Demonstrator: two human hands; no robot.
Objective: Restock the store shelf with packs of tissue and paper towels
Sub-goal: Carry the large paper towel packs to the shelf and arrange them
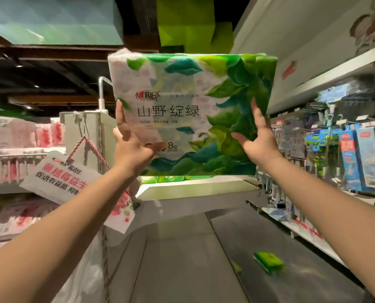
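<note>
Holding the green leaf-printed tissue pack (193, 114) overhead, left hand (132, 147) and right hand (256, 141) each had a grip clamped on its lower corners, above the grey shelf (182, 248).

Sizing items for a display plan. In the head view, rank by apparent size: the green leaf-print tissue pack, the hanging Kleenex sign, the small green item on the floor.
1. Green leaf-print tissue pack, though nearness to the camera inflates it.
2. Hanging Kleenex sign.
3. Small green item on the floor, farther off, so its true size is unsure.

grey aisle floor (182, 248), stocked white shelving (291, 228)
</note>
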